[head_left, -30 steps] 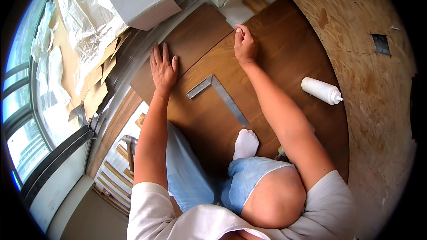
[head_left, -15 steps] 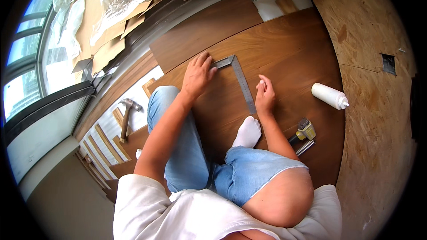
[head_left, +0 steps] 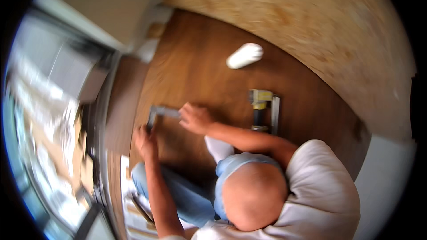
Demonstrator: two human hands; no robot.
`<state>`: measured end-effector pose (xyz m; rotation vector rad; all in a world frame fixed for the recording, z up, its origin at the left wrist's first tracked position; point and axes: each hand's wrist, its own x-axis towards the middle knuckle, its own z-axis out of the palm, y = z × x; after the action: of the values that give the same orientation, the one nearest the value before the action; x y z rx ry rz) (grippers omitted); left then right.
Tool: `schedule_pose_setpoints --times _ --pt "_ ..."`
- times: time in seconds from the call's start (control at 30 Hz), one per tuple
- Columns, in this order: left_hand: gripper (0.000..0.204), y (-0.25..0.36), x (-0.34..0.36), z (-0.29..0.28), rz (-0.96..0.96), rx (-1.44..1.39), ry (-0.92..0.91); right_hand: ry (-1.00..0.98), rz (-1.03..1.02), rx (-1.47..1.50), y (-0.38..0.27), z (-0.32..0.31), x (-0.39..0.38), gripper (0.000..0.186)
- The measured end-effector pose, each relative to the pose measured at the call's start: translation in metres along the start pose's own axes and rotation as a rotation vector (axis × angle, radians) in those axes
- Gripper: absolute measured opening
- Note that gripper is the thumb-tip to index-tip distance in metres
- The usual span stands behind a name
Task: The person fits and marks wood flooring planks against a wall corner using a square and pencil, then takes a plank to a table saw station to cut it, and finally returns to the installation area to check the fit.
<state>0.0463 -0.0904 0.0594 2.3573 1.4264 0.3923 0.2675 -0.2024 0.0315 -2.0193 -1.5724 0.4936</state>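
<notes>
Both hands are down on the metal square [head_left: 161,112], and I'm reading this through a smeared frame. Left hand [head_left: 145,142] sits left of centre, curled over the short leg of the square where it runs down toward the lower left; I'd say it has the leg pinched, but the blur won't let me call the fingers for sure. Right hand [head_left: 195,118] is just to the right of it at mid-frame, fingers bent and resting on the end of the long leg; whether it grips or only presses I cannot tell.

What matters here: the square lies between the two hands on the dark brown plank flooring [head_left: 200,84], its long leg running roughly left-right across the frame, its corner up at the left. Both hands touch it; neither has to reach.

Counting now. One square. One white tube [head_left: 244,56] lying on its side, well apart in the upper middle. One yellow-and-black tool [head_left: 259,106] to the right of the right hand, with a grey metal bar [head_left: 275,113] just beside it. Two bare forearms, one white sock [head_left: 218,147] tucked under the right arm, bare chipboard subfloor [head_left: 320,31] curving across the upper right.
</notes>
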Motion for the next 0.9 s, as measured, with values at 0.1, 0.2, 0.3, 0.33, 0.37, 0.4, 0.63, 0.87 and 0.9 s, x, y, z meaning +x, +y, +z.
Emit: schedule_pose_setpoints --times 0.1,0.2,0.3,0.33,0.37,0.4,0.63,0.87,0.9 --pt "0.025 0.02 -0.014 0.007 -0.121 -0.012 -0.012 0.035 -0.072 0.029 0.014 -0.014 0.005 0.018" --pt "0.028 0.04 -0.021 -0.007 -0.025 -0.065 -0.15 0.067 -0.113 0.039 0.029 -0.019 -0.01 0.018" --pt "0.034 -0.006 -0.01 -0.016 0.052 0.003 -0.073 0.196 -0.097 -0.005 0.033 -0.028 -0.031 0.019" --pt "0.034 -0.033 -0.01 -0.017 0.004 0.046 -0.069 0.225 -0.037 0.032 0.035 -0.022 -0.047 0.02" --pt "0.035 -0.066 -0.008 -0.019 -0.051 0.089 -0.054 0.252 0.01 0.069 0.036 -0.015 -0.059 0.021" --pt "0.038 -0.096 -0.008 -0.019 -0.191 0.048 -0.047 0.277 0.046 0.092 0.041 -0.015 -0.071 0.022" --pt "0.051 -0.16 -0.003 0.001 -0.636 0.168 0.01 0.238 0.187 -0.002 0.052 -0.038 -0.111 0.028" --pt "0.055 -0.185 -0.028 -0.015 -0.849 0.123 -0.103 0.211 0.135 0.153 0.061 -0.023 -0.076 0.023" --pt "0.056 -0.188 -0.032 -0.029 -0.879 0.119 -0.1 0.289 0.208 0.346 0.062 -0.019 -0.081 0.021"
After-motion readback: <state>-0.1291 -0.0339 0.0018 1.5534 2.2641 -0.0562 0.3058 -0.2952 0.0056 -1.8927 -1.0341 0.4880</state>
